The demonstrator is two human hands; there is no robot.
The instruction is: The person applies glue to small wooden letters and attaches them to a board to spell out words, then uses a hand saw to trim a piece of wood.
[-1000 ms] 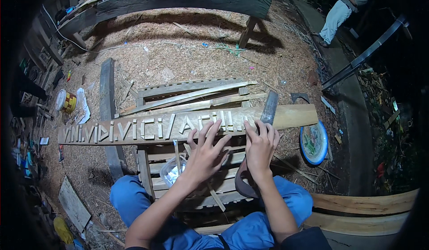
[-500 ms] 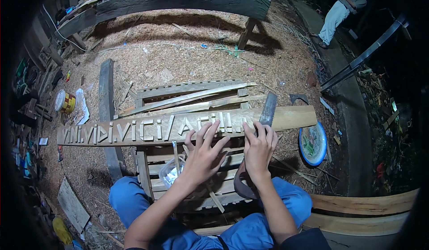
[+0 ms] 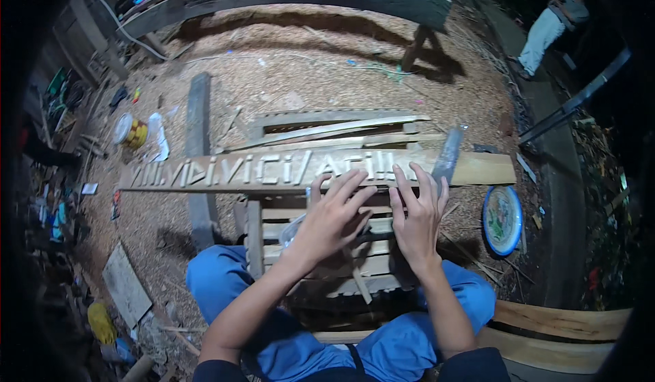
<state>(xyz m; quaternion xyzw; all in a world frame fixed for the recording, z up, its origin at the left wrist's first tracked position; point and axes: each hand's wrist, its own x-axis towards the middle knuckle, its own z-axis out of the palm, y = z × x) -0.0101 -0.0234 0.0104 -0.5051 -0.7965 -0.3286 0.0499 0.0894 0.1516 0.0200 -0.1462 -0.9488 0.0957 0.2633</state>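
A long pale plank (image 3: 495,170) lies across the slatted wooden frame (image 3: 254,235), carrying a row of small wood strips (image 3: 273,172) laid out as letters and marks. My left hand (image 3: 329,218) rests at the plank's near edge, fingers spread over the strips. My right hand (image 3: 417,221) is beside it, fingers apart, tips on or just over the pieces at the row's right end; any small piece under them is unclear. A grey blade (image 3: 450,151) lies across the plank right of that hand. A plastic tub (image 3: 292,230) is partly hidden below my left hand.
A blue-rimmed basin (image 3: 503,219) sits on the right. Loose boards (image 3: 559,322) lie lower right, a yellow bucket (image 3: 133,135) at left. Beyond stand a dark bench (image 3: 286,3) and a person (image 3: 546,34) on a path beside a metal bar (image 3: 573,98).
The camera's view has shifted, so the scene sits further right and higher. My right hand's fingers are spread wider, still at the row's right end; my left hand stays at the plank.
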